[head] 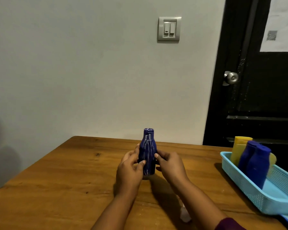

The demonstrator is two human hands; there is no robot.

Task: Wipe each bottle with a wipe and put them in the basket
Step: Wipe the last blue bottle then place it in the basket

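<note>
A dark blue bottle streaked with white stands upright on the wooden table, near its middle. My left hand grips its left side, thumb across the front. My right hand holds the right side, fingers curled round it. A crumpled white wipe lies on the table under my right forearm, apart from both hands. At the right stands a light blue basket holding two dark blue bottles and yellow bottles.
The table's far edge meets a grey wall with a light switch. A black door with a metal knob stands behind the basket. A blue edge of something shows at the bottom right corner.
</note>
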